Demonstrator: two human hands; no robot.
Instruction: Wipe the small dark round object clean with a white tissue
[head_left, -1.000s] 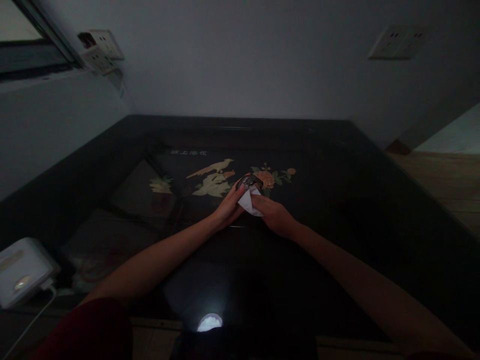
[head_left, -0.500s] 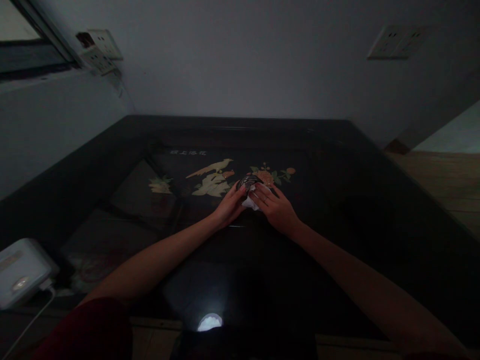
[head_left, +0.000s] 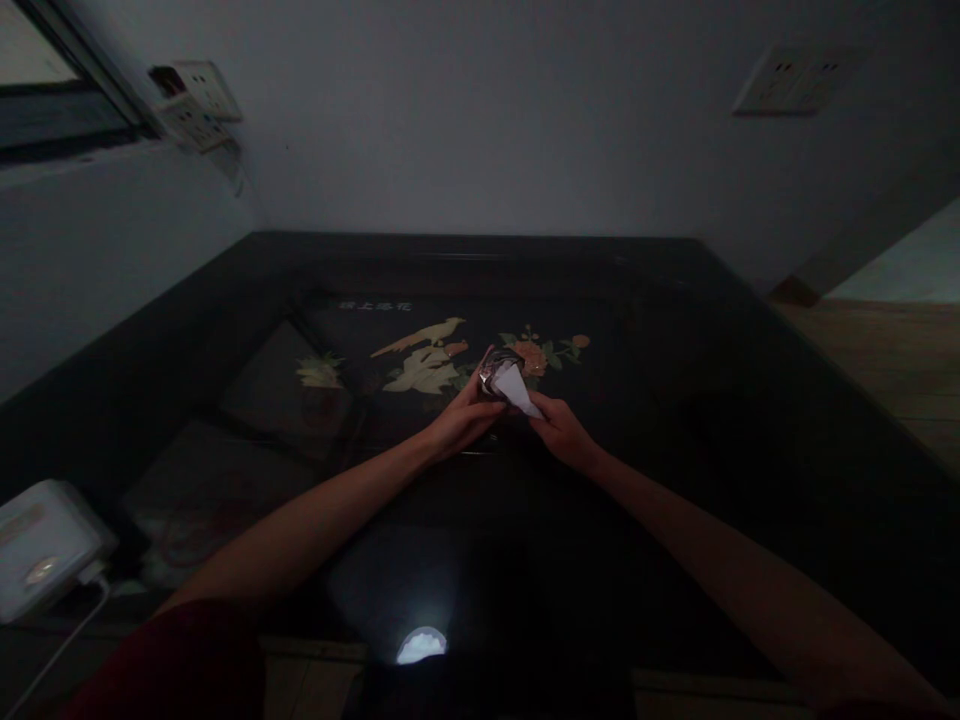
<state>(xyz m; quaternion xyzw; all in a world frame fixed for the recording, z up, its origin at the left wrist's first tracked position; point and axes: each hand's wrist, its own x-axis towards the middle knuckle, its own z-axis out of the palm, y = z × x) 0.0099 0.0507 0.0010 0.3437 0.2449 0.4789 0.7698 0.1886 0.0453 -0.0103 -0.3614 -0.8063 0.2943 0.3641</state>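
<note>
- In the head view, we see the left hand (head_left: 461, 422) partly closed, with its fingers curved around a small dark shiny object (head_left: 489, 376).
- We see the right hand (head_left: 564, 430) closed in a pinch on the lower end of a white sheet (head_left: 514, 386); the upper part of this sheet lies against the object.
- Both forearms reach forward from the lower corners, and the hands meet near the middle, above the black table (head_left: 637, 560), just beside the printed orange flower (head_left: 531, 358).
</note>
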